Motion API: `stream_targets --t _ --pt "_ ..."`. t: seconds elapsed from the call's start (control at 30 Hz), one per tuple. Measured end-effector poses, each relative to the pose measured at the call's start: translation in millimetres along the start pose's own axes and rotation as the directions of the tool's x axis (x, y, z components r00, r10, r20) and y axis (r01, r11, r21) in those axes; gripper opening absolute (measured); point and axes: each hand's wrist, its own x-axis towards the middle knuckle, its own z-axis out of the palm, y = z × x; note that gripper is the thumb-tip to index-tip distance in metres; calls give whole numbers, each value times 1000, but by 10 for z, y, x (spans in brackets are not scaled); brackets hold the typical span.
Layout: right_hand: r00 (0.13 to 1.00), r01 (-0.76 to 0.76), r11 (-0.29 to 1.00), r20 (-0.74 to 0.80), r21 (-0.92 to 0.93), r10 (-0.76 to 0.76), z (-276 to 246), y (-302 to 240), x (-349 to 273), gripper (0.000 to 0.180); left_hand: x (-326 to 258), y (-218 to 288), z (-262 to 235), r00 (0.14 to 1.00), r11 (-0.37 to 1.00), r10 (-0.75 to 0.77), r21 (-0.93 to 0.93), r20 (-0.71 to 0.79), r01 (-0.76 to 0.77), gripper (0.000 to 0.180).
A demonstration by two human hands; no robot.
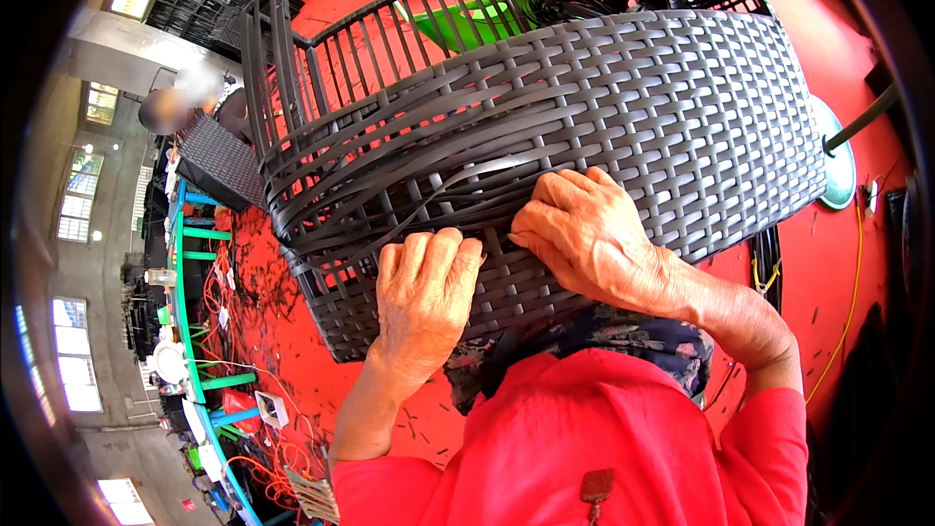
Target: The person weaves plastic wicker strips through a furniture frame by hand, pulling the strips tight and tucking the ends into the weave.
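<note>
A large chair frame (623, 107), partly covered in dark grey woven plastic strips, lies tilted in front of me. Its right part is tightly woven; on the left, loose strips (370, 166) run across bare black bars. My left hand (424, 297) rests flat on the woven lower edge, fingers pressed on the weave. My right hand (589, 234) lies beside it, fingertips curled onto a strip at the weave's edge. I cannot tell whether either hand pinches a strip.
A red floor (838, 263) lies around the chair, strewn with strip offcuts. Another person sits at the far left by a smaller woven piece (219, 166). A green-framed bench (190, 321) stands at left, a green plastic chair (458, 19) behind, and a yellow cable (855, 273) at right.
</note>
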Motion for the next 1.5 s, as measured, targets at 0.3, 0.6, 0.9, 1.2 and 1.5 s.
stream_targets --t 0.3,0.6,0.9,1.2,1.5 --pt "999 -8 1000 40 7 8 -45 -30 3 7 175 -174 -185 971 906 -104 -382 215 182 6" --pt "993 112 991 -16 -74 -113 -27 4 -125 26 -328 -268 -251 922 887 -380 -313 -77 339 16" --pt "984 176 983 -15 -46 -177 141 -246 1 29 -420 -237 -335 954 950 -295 -96 49 299 26" --pt "994 108 994 35 7 -108 308 -265 219 11 -320 -316 -284 987 986 -158 44 6 158 17" --pt "985 107 992 146 -72 -95 301 -284 304 16 -239 -573 -413 941 874 -203 -382 272 299 11"
